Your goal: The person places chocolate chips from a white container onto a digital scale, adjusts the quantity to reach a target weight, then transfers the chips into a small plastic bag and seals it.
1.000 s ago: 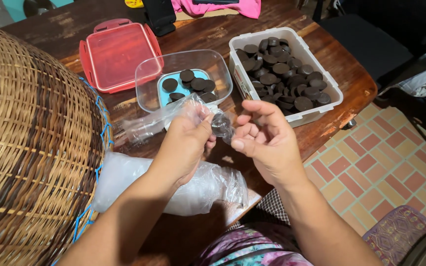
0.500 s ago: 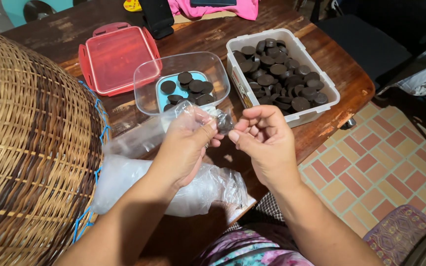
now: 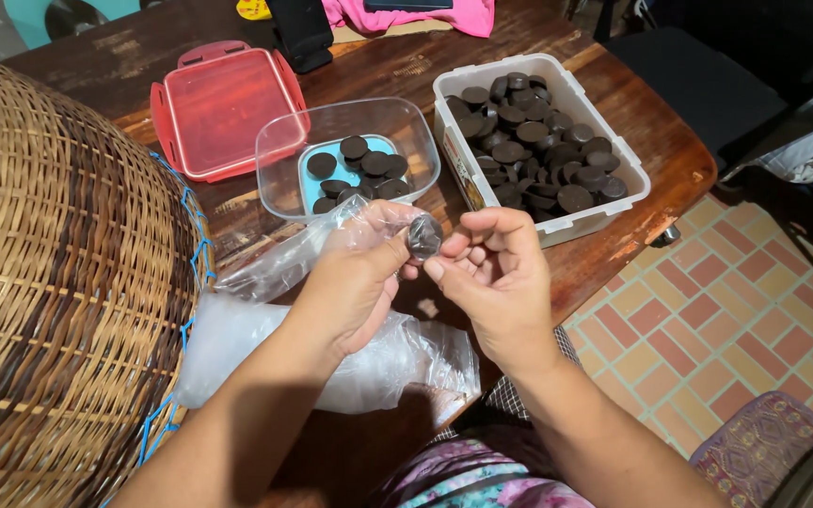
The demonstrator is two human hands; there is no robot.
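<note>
My left hand (image 3: 350, 282) grips a clear plastic wrapper (image 3: 279, 263) whose tail trails off to the left. At the wrapper's tip sits a dark round disc (image 3: 424, 235), held between the fingertips of both hands. My right hand (image 3: 496, 277) pinches that wrapped disc from the right. Just behind my hands stands a clear tub (image 3: 284, 188) holding several dark discs on a blue base. A white tub (image 3: 604, 212) to the right is filled with several more dark discs.
A large woven basket (image 3: 58, 282) fills the left side. A pile of clear plastic bags (image 3: 369, 362) lies under my wrists. A red-rimmed lid (image 3: 223, 108) lies on the wooden table (image 3: 632, 103). The table edge drops to a brick floor (image 3: 736, 320) on the right.
My hands have come together, and the wrapped disc has risen slightly and turned its flat face towards me. My right fingers closed onto it.
</note>
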